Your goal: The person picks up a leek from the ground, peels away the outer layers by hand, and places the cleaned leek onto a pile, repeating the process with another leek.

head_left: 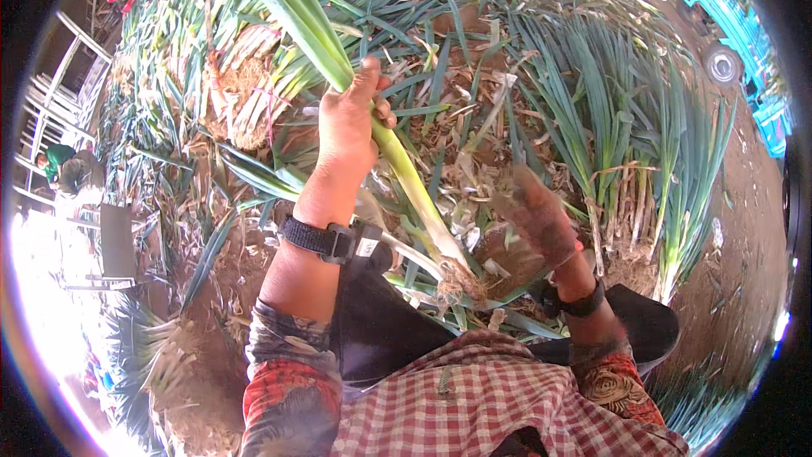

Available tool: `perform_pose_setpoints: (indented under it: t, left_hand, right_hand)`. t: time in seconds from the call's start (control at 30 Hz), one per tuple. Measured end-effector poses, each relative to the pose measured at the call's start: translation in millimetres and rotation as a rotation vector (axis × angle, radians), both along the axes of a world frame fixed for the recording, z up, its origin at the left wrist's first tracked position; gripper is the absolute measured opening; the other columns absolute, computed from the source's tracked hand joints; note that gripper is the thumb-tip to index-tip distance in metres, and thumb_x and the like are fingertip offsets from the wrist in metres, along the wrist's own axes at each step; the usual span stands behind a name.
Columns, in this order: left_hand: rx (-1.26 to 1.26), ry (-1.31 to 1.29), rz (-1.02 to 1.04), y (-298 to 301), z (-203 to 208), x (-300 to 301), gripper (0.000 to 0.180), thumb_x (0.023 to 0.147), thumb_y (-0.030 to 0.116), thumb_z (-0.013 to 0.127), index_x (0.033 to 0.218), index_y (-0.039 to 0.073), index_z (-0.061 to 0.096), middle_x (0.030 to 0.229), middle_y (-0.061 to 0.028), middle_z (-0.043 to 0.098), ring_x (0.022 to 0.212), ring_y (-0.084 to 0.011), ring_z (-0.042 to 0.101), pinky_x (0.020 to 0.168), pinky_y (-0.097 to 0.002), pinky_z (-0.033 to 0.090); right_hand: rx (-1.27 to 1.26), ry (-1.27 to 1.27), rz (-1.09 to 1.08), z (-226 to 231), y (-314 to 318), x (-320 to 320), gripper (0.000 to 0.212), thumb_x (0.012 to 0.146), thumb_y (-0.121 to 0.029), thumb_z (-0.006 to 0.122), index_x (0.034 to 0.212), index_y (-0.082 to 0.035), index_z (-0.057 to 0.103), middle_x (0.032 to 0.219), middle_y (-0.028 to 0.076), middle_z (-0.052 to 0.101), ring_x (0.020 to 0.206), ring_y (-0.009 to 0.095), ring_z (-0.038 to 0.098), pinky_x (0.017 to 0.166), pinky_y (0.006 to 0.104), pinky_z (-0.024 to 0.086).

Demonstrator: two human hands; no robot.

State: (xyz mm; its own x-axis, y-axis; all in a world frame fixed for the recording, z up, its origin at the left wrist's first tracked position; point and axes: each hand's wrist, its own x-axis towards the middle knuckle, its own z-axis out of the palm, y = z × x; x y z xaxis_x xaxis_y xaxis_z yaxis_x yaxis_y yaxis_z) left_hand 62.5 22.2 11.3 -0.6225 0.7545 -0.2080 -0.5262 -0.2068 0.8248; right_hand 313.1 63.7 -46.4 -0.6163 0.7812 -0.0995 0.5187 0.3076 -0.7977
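Observation:
My left hand (348, 123) is closed around the stalk of a large green onion (409, 173), held slantwise in front of me. Its green leaves rise to the upper left, while the pale lower stalk runs down to the right. Shaggy, soil-coloured roots (461, 283) show near my lap; I cannot tell whether all belong to this onion. A second pale stalk (416, 259) lies just beneath it. To the right of the stalk, apart from it, my right hand (541, 218) is dark and blurred by motion. Its fingers are smeared, and nothing held can be made out.
Bundled onions (249, 89) lie far left, beside a wide heap of leaves. Another bunch (626, 152) stands at right. Loose leaves and peelings (474, 131) litter the ground. More onions (161, 364) lie lower left. A blue vehicle (744, 42) is far right; a person (59, 161) is far left.

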Motion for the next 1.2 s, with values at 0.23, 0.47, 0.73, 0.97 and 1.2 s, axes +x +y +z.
perform_pose_setpoints:
  t: [0.23,0.47,0.73,0.97,1.2]
  left_hand:
    - [0.085,0.061,-0.114,4.4,-6.4,20.9,0.031,0.071,0.008,0.06,0.098,-0.001,0.047,0.086,-0.0106,0.054,0.072,-0.0181,0.053,0.066,-0.0312,0.046]
    - [0.215,0.073,-0.254,-1.4,-12.6,18.6,0.027,0.073,0.006,0.063,0.096,-0.001,0.051,0.087,-0.0099,0.058,0.083,-0.0198,0.057,0.078,-0.0304,0.046]
    - [0.382,0.087,-0.113,11.9,-21.1,20.0,0.019,0.075,0.004,0.062,0.092,0.001,0.053,0.083,-0.0073,0.057,0.08,-0.0192,0.057,0.078,-0.0323,0.046]
    - [0.359,-0.029,0.007,10.1,-7.9,8.8,0.024,0.077,0.001,0.06,0.098,0.005,0.049,0.087,-0.0079,0.057,0.085,-0.0225,0.058,0.081,-0.037,0.046]
    - [0.317,0.061,0.007,8.6,-11.3,0.3,0.041,0.079,0.009,0.06,0.114,-0.001,0.039,0.107,-0.0154,0.051,0.103,-0.0295,0.051,0.092,-0.0438,0.04]
  right_hand:
    - [0.002,0.454,0.059,27.2,-18.2,-94.7,0.026,0.082,-0.016,0.055,0.103,-0.002,0.054,0.081,0.016,0.06,0.071,0.026,0.057,0.067,0.0294,0.045]
    - [0.031,0.538,-0.018,17.4,-8.6,-96.8,0.009,0.075,0.0,0.059,0.084,0.002,0.061,0.073,0.004,0.058,0.064,0.009,0.052,0.057,0.0235,0.042]
    - [0.621,0.119,0.121,36.9,-5.5,-104.5,0.011,0.067,-0.012,0.057,0.072,-0.004,0.052,0.07,0.014,0.056,0.068,0.033,0.056,0.06,0.0378,0.046]
    - [0.371,0.003,0.307,-4.2,-61.7,-43.4,0.026,0.072,-0.019,0.059,0.093,-0.004,0.054,0.077,0.013,0.056,0.071,0.029,0.057,0.061,0.0373,0.047]
    - [0.949,0.031,0.001,28.5,-29.2,-32.4,0.063,0.064,-0.017,0.064,0.123,-0.016,0.041,0.116,0.016,0.043,0.103,0.033,0.046,0.083,0.0446,0.041]
